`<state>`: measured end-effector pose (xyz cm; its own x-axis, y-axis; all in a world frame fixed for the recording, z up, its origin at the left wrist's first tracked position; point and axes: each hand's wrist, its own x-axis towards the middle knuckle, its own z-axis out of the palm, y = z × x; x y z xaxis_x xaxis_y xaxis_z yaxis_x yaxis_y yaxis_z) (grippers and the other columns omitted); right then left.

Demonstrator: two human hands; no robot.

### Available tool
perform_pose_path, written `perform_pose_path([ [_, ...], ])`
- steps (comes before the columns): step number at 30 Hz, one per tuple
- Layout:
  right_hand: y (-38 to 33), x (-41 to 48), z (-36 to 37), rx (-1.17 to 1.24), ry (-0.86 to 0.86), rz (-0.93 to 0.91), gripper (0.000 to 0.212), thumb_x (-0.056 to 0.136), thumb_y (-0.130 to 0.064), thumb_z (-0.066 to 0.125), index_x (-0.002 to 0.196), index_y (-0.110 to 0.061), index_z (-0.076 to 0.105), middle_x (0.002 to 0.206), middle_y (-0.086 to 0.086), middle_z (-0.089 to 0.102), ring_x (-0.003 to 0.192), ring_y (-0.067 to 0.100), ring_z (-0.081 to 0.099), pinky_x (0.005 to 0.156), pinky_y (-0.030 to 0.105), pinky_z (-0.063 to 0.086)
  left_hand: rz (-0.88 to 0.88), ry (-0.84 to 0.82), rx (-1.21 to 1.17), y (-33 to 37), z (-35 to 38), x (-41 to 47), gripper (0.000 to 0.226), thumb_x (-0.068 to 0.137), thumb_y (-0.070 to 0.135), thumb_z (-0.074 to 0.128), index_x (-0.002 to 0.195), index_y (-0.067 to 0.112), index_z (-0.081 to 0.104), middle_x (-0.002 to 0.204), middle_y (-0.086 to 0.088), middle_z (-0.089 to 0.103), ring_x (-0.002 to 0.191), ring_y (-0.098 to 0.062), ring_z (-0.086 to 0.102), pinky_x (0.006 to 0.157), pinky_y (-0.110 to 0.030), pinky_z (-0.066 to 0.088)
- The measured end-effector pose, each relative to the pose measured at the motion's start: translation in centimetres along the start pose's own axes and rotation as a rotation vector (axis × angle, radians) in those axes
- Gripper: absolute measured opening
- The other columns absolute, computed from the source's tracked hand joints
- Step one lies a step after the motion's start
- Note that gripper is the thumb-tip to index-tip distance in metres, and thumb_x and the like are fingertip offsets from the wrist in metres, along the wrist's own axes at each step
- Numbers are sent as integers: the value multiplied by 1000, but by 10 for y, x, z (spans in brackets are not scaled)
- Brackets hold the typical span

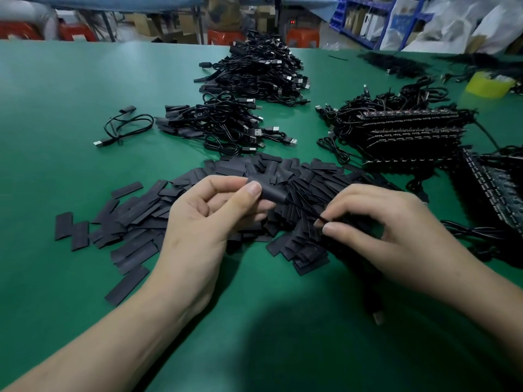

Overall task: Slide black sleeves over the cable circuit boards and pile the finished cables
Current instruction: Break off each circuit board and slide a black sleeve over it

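The left hand is gripping a black sleeve between thumb and fingers, above the heap of loose sleeves on the green table. The right hand is pinching the thin cable that is coming out of this sleeve. Piles of finished cables are lying further back.

One sleeve heap, two finished cable piles, one loose cable, one yellow roll.
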<state>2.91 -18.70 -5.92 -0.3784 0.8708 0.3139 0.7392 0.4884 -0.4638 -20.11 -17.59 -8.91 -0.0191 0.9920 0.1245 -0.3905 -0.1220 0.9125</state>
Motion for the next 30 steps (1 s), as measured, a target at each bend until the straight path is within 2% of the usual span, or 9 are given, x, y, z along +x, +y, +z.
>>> perform_pose_path([
  [5,-7,18,-34,338,77,138,15,86,-38,65,92,-27,73,88,-5,76,71,13,77,59,18,56,28,-16,42,0,-1,1,22,89,32,70,104,16,70,101,-11,78,94,-25,76,77,-29,61],
  [9,-11,78,-64,182,123,127,14,95,-35,64,103,-30,73,95,-8,72,68,14,75,61,21,61,28,-48,127,-2,2,-1,25,89,31,66,102,11,69,97,-10,79,91,-25,77,79,-29,61],
  [12,-20,151,-60,-2,173,24,20,99,-34,61,113,-24,71,104,-11,66,70,4,70,58,7,51,32,-93,163,-3,5,-4,22,87,28,66,99,10,70,93,-10,79,87,-25,77,79,-25,59],
  [14,-26,204,-47,-101,179,-34,23,101,-34,60,117,-21,71,109,-8,68,75,-2,65,68,7,49,39,-133,197,-5,5,-5,16,89,22,66,98,9,70,92,-9,79,85,-24,77,80,-23,58],
  [17,-34,272,-19,-196,159,-81,26,103,-29,57,123,-19,70,124,-4,69,102,3,61,96,18,46,72,-178,328,-6,4,-7,6,94,11,68,94,14,73,89,-4,79,83,-19,77,79,-23,59],
  [20,-35,298,5,-228,112,-127,37,104,-25,56,141,-18,59,143,0,58,121,7,53,101,16,36,132,-213,548,-6,3,-10,12,92,16,72,93,26,77,87,4,76,81,-14,73,78,-26,58],
  [22,-35,303,13,-291,40,-145,46,106,-27,52,150,-17,47,153,4,48,138,16,45,110,22,31,228,-225,709,-7,2,-10,13,91,20,75,96,31,78,89,11,74,86,-12,70,77,-19,54],
  [25,-33,281,15,-264,13,-143,43,106,-33,51,146,-21,52,145,5,49,130,16,49,107,23,33,355,-258,890,-7,4,-11,13,92,22,74,102,28,79,93,15,71,91,-7,66,79,-15,49],
  [30,-11,183,7,-185,12,-113,25,102,-34,56,120,-24,71,116,-2,57,107,10,54,94,24,40,466,-320,1137,-1,21,-1,23,94,36,70,115,28,77,98,12,67,94,-9,65,86,-32,53],
])
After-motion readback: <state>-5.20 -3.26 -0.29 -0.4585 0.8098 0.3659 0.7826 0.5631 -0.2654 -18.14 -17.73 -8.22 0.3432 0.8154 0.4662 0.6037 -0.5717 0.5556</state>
